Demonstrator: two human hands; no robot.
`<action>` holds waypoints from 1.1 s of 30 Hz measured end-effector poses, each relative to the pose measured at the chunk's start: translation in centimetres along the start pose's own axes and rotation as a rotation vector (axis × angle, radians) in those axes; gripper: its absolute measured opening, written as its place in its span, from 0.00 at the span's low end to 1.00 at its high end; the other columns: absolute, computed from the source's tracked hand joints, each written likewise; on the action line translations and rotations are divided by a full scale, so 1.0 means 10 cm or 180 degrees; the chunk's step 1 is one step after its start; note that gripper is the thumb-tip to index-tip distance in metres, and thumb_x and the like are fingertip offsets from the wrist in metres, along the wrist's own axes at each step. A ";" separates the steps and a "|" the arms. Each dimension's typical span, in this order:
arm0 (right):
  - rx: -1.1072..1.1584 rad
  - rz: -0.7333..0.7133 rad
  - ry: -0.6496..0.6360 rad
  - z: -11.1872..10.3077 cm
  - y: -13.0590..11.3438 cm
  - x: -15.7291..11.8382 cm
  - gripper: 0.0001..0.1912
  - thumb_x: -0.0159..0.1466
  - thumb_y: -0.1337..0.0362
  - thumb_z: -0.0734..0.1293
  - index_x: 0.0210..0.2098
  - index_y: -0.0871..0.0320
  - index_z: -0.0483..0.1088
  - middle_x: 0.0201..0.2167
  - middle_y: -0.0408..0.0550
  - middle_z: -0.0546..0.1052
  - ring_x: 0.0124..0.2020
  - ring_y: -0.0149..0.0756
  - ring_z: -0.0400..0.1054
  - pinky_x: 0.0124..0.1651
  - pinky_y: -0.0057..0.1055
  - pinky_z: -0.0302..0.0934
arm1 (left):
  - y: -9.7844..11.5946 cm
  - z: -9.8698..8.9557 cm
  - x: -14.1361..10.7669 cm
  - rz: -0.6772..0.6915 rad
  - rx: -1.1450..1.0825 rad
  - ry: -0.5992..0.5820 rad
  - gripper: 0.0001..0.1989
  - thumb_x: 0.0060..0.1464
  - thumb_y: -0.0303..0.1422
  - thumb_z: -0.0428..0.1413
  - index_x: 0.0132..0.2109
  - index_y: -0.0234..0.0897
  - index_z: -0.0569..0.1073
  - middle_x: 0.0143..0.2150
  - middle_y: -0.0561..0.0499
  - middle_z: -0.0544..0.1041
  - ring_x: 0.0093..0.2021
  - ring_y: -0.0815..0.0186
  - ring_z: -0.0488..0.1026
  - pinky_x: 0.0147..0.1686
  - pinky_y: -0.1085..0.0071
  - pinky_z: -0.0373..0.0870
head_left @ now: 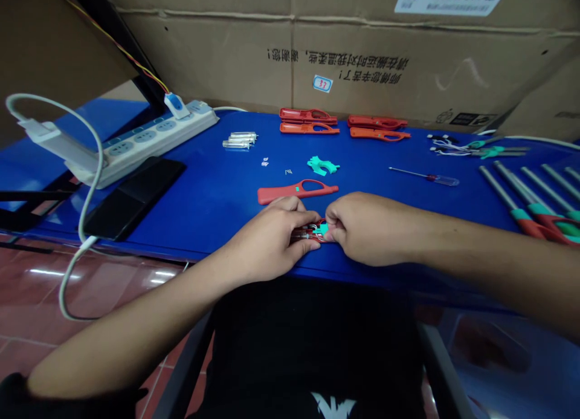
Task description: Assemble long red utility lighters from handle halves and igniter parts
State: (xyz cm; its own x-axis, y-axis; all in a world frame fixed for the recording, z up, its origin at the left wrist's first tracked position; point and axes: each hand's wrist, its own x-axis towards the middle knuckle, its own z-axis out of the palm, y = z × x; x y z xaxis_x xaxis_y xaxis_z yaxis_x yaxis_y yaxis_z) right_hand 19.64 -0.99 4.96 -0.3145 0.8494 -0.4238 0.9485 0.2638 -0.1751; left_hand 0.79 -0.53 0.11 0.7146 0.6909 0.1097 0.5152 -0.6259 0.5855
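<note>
Left hand [276, 234]: fingers clamp red casing [298, 232] near counter's [217, 204] front edge. Right hand [371, 228]: fingers meet at its green insert [321, 229].

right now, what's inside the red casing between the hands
A green piece, white wire and part of a clear tube show inside. The left hand and right hand cover its ends, hiding what lies there.

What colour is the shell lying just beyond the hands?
The shell is mostly red, clearest in the head view.

The partly hidden red casing [297, 233] is open, stretching nine to three o'clock, teal piece [321, 229] inside toward three.
</note>
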 end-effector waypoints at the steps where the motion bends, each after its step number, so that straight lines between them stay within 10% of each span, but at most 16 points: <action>1: 0.0023 -0.0053 0.0056 0.02 0.00 0.00 0.06 0.61 0.66 0.67 0.27 0.56 0.73 0.23 0.47 0.76 0.19 0.31 0.62 0.22 0.30 0.51 | 0.00 0.00 0.00 0.0004 0.0010 0.0011 0.16 0.59 0.31 0.61 0.54 0.35 0.76 0.40 0.48 0.71 0.44 0.60 0.69 0.45 0.61 0.69; 27: 0.0361 -0.0842 0.0367 0.06 0.24 -0.07 0.11 0.66 0.59 0.64 0.31 0.56 0.76 0.32 0.47 0.78 0.33 0.37 0.70 0.36 0.34 0.59 | 0.00 0.02 -0.03 0.0072 0.0054 0.0117 0.19 0.60 0.32 0.60 0.58 0.35 0.74 0.43 0.46 0.73 0.46 0.60 0.70 0.50 0.60 0.70; 33: 0.0763 -0.1353 0.1168 0.09 0.56 -0.25 0.10 0.69 0.61 0.63 0.40 0.55 0.76 0.38 0.46 0.77 0.38 0.34 0.70 0.41 0.32 0.63 | 0.01 0.03 -0.09 0.0182 0.0152 0.0465 0.23 0.59 0.35 0.62 0.60 0.37 0.72 0.50 0.46 0.76 0.51 0.59 0.72 0.53 0.61 0.70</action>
State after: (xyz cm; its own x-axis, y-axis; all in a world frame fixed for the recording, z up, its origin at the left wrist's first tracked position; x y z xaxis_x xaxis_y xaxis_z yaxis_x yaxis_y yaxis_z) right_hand 25.75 -2.07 4.22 -0.5901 0.8055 0.0537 0.6946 0.5405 -0.4748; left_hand 0.33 -1.30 -0.15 0.6688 0.6967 0.2595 0.5001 -0.6798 0.5364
